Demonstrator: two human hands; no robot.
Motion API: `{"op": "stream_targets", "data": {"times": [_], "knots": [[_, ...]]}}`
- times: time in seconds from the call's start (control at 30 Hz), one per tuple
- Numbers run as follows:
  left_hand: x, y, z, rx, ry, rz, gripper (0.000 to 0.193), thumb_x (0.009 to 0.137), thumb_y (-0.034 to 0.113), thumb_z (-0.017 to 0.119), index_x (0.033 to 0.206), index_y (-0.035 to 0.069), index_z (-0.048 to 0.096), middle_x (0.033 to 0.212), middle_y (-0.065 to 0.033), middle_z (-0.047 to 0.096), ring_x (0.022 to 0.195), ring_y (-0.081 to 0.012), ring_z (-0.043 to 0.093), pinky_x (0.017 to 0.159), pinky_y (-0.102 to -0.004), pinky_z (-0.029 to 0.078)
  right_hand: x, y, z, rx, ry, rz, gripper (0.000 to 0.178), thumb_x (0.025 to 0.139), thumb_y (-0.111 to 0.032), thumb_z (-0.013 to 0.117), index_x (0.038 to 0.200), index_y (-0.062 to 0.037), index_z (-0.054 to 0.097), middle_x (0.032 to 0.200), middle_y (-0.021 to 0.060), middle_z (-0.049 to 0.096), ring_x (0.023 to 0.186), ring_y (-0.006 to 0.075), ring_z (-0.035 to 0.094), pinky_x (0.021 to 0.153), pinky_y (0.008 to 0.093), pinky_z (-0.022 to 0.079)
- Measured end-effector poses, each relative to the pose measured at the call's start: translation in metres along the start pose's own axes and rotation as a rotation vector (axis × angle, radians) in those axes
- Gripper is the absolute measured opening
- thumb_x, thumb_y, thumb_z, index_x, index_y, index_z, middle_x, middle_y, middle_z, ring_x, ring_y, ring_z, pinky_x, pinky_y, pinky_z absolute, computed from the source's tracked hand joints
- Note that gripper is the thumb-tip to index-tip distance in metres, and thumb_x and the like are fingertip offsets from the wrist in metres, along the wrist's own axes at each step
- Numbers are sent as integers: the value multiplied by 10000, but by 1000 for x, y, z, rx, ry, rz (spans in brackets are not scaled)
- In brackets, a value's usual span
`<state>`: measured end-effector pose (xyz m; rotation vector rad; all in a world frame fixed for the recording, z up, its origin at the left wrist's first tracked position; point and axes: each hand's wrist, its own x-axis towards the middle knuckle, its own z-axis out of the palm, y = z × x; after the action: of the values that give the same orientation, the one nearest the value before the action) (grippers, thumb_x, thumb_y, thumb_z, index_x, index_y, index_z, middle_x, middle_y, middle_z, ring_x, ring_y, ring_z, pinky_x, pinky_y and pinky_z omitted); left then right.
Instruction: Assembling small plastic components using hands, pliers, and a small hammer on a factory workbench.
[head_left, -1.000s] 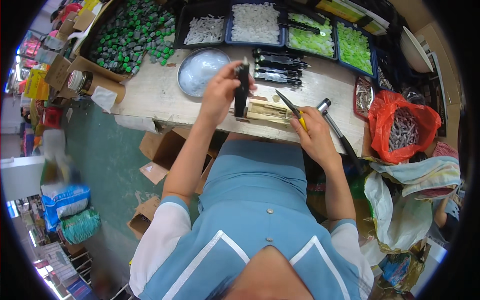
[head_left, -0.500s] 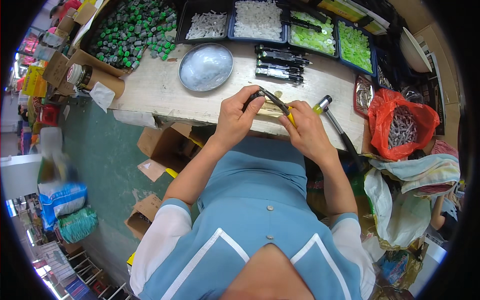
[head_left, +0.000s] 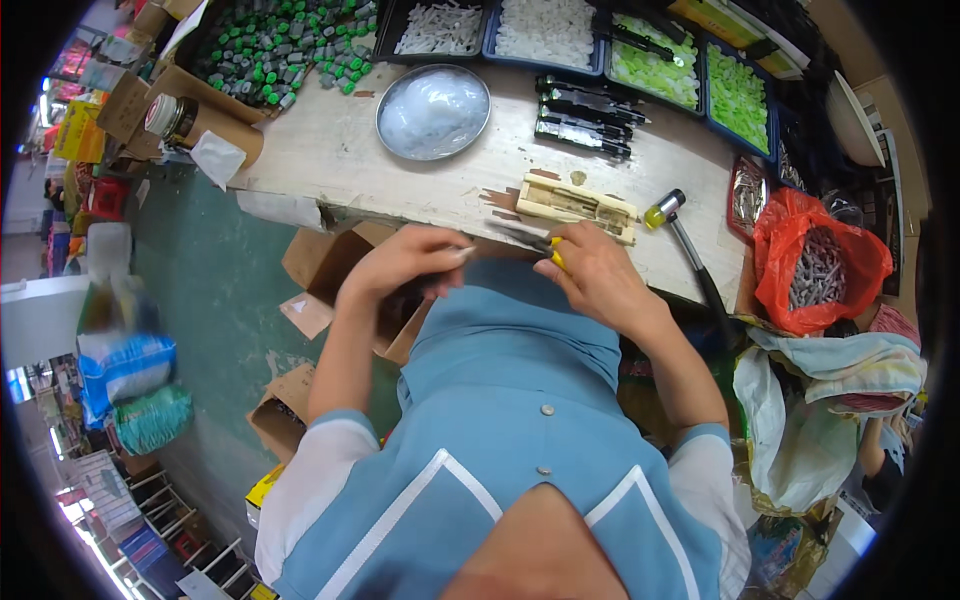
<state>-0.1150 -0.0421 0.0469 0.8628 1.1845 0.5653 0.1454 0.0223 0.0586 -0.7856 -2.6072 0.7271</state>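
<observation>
Fingers of our right hand (head_left: pixel 600 270) curl around yellow-handled pliers (head_left: pixel 527 239) by the worktable's (head_left: pixel 330 150) edge; those of our left hand (head_left: pixel 405 257) bend, blurred, and we cannot tell what they pinch; beyond lie a slotted pale jig (head_left: pixel 575 209), two-faced mallet (head_left: pixel 690 246), then a round metal dish (head_left: pixel 432 157)

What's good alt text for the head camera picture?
A person's right hand holds a yellow-handled pointed tool near a worktable's edge; the left hand is curled around something too blurred to identify. A cream grooved block and a hammer lie on the table, with trays of small parts behind.
</observation>
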Motion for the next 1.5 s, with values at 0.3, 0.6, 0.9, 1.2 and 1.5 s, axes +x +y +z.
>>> {"op": "stream_targets", "data": {"times": [0.3, 0.6, 0.9, 1.2, 1.5], "knots": [[68, 43, 22, 927, 601, 896, 218, 689, 225, 715, 825, 67, 653, 746, -96, 549, 728, -267, 516, 649, -363, 411, -13, 15, -17, 97, 107, 202, 235, 840, -189, 577, 761, 31, 552, 871, 160, 536, 823, 321, 509, 714, 392, 424], [193, 60, 66, 1444, 610, 959, 170, 650, 172, 663, 794, 90, 628, 965, -106, 462, 946, -285, 402, 763, -398, 326, -30, 30, -30, 63, 261, 309, 212, 839, -158, 575, 821, 52, 556, 869, 156, 533, 809, 315, 516, 698, 377, 419], [98, 82, 31, -429, 182, 633, 354, 861, 55, 439, 1209, -9, 420, 904, -118, 593, 764, -159, 585, 689, -277, 489, -13, 33, -28, 89, 331, 283, 221, 843, -157, 569, 842, 64, 558, 904, 168, 548, 853, 323, 521, 743, 378, 426], [70, 49, 60, -44, 275, 654, 278, 907, 161, 525, 1137, 14, 473, 741, -21, 532, 600, -60, 487, 523, -190, 398, 8, 19, -27, 73, 261, 194, 259, 853, -185, 551, 903, 69, 562, 950, 184, 552, 892, 340, 512, 789, 393, 419], [67, 45, 63, 313, 435, 833, 195, 886, 151, 545, 1000, -7, 564, 707, -49, 586, 515, -87, 487, 480, -214, 410, 1, 13, -23, 37, 105, 238, 207, 822, -149, 580, 797, 53, 540, 888, 177, 538, 808, 343, 535, 693, 401, 447]]}}
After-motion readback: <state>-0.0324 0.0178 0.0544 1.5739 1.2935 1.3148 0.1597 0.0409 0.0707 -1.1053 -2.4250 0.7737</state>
